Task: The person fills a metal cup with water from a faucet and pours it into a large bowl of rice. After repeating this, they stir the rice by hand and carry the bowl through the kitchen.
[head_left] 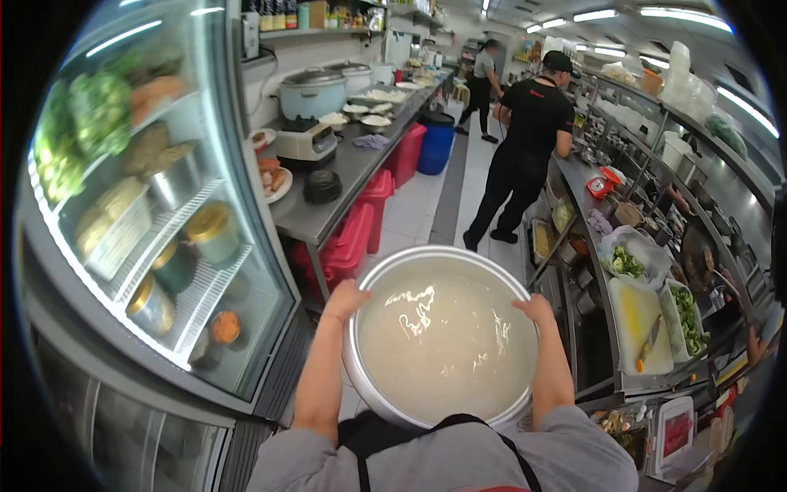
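Note:
A wide, round metal pot [448,252] is held level in front of my body. Cloudy, pale liquid [443,344] fills it close to the rim, with light glinting on the surface. My left hand [348,300] is closed at the pot's left edge, fingers curled over its side. On the opposite edge, my right hand [534,308] grips in the same way. The pot's outer wall, its handles and most of my fingertips are hidden from above. The near side of the pot is close to my apron.
A glass-door fridge [279,328] stands at left. Beyond it, a steel counter [307,215] has red bins [352,238] and a blue barrel [436,143] below. One person [529,123] leans at the right counter; another [482,78] is farther back. A knife [649,344] lies on a cutting board [630,328].

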`<state>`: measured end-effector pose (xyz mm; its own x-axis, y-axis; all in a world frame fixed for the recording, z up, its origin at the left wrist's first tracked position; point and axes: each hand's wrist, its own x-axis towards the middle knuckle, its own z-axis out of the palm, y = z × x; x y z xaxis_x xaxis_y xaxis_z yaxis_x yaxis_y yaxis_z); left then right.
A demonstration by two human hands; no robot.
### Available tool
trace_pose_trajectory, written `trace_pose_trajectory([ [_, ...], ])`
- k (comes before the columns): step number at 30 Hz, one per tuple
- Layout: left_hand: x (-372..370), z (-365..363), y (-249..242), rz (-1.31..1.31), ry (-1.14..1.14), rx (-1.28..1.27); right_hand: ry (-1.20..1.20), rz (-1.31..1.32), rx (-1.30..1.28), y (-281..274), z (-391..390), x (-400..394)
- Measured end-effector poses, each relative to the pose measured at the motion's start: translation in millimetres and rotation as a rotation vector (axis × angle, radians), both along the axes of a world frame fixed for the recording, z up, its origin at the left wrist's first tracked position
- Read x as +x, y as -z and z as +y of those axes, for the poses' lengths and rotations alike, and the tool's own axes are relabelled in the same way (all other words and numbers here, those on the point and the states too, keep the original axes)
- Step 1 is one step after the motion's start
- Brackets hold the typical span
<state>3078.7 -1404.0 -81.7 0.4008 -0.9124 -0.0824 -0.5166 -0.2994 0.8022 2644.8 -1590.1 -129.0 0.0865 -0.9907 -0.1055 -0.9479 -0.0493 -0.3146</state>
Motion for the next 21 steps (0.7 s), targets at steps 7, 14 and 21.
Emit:
trace_pose_trajectory([
  [7,51.7,-208.2,-1.4,-0.055,0.133,-0.025,0.082,-0.098,-0.050,8.2,-154.5,32.7],
  [14,80.6,-454.6,-9.0,-0.107,0.283,-0.046,0.313,-0.110,-0.066,-8.0,-319.3,55.0],
  [21,90.3,-654.9,-11.1,0.021,0.361,-0.002,0.392,-0.065,-0.087,-5.5,-498.1,70.3],
])
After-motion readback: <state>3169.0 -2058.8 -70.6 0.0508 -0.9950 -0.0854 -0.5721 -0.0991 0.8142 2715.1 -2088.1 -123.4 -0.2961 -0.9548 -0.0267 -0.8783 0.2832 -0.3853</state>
